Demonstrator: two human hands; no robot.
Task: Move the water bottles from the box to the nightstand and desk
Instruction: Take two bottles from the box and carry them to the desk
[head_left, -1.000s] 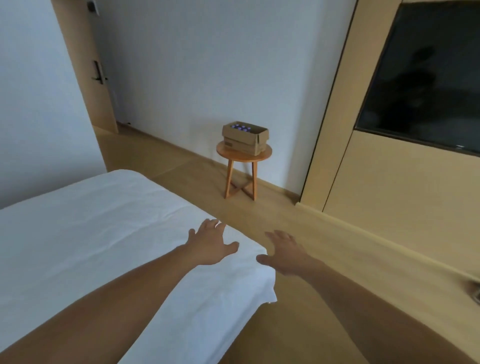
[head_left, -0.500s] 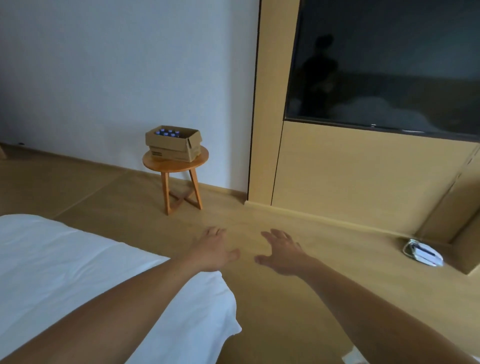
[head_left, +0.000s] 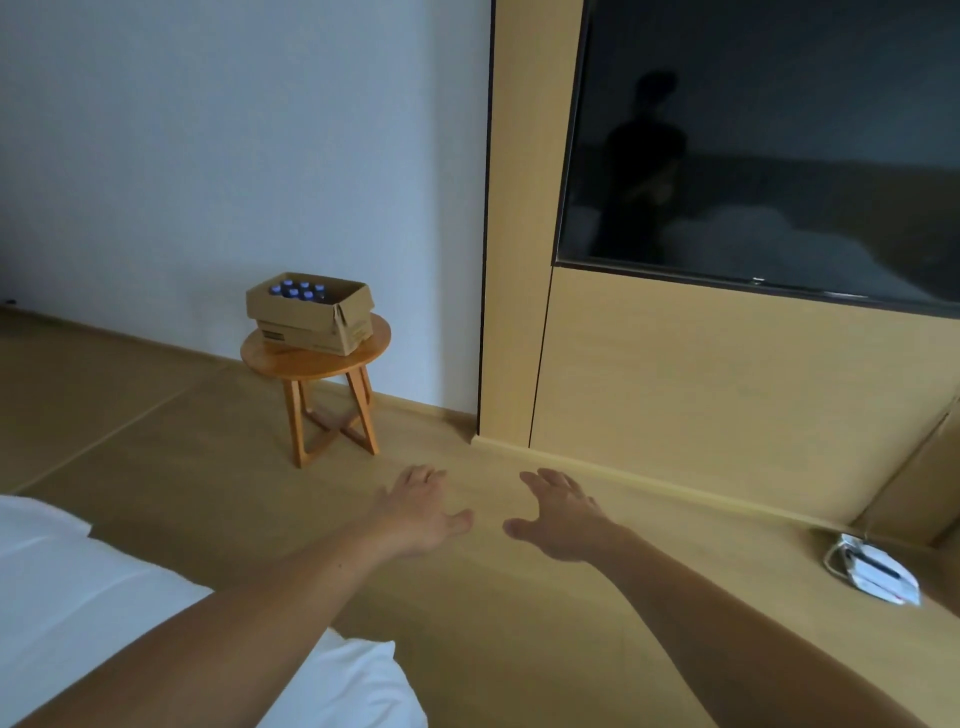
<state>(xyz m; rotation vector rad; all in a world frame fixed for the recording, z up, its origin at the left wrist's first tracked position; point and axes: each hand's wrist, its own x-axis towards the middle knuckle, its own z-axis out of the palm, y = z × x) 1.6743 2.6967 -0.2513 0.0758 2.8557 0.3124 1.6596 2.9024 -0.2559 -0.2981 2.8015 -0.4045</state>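
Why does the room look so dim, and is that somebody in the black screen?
Head view: soft, dull light with no hard shadows; the dark TV screen mirrors a standing figure and pale bedding; wide-angle lens bends the wall panel edges; the box and bottle caps look slightly soft.

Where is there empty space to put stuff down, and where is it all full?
The floor is bare between the bed, the stool and the wood wall panel. The stool top is crowded: the box of water bottles leaves only a thin rim. White items clutter the right corner.
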